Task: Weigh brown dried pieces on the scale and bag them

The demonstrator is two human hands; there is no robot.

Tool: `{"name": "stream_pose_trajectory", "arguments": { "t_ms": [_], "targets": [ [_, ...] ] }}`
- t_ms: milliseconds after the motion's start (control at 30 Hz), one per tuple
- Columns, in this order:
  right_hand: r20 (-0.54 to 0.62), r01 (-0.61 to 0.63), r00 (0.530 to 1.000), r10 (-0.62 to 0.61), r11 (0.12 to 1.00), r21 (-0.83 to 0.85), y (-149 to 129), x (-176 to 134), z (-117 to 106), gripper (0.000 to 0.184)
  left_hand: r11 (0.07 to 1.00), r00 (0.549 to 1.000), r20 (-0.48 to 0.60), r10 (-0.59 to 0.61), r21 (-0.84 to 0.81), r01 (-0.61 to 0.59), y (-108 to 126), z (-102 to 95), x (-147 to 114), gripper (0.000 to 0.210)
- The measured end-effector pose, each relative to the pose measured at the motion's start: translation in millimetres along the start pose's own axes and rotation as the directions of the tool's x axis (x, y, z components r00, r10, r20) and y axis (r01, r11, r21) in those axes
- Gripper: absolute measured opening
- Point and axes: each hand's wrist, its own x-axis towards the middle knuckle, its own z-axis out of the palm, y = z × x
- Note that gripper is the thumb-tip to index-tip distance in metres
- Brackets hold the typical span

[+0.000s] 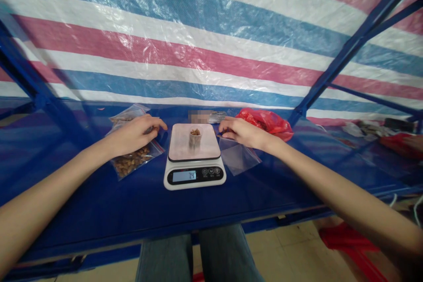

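Observation:
A kitchen scale (194, 178) with a white body reads 7.4 on its lit display. On its plate stands a small clear cup (194, 137) filled with brown, nut-like pieces. My left hand (140, 130) rests over a clear zip bag (130, 163) of similar brown pieces, left of the scale, its fingers apart and holding nothing visible. On the other side, my right hand (239, 131) lies just right of the plate, fingers loosely bent and apart. A flat clear zip bag (238, 158) lies under and in front of it. A small brownish bit near its fingertips is unclear.
A crumpled red plastic bag (271, 123) sits behind my right hand. Behind the scale is a clear plastic packet (217, 117) beside a blurred patch. Blue metal posts (330, 68) and a striped tarp (185, 61) bound the blue table (142, 211). A red stool (350, 240) stands below right.

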Motion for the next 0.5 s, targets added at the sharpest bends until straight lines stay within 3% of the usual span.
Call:
{"name": "stream_pose_trajectory", "arguments": {
  "t_ms": [333,500],
  "targets": [
    [0.136,0.039,0.991,-0.017,0.985,-0.166,9.7,15.9,-9.8,0.021,1.0,1.0,0.018,-0.008,-0.004,0.008,0.7,-0.8,0.4,0.035],
    [0.087,0.023,0.996,-0.012,0.992,-0.127,1.5,20.1,-28.9,0.022,1.0,1.0,0.023,-0.004,-0.013,0.004,2.7,-1.8,-0.2,0.034]
  ]
}}
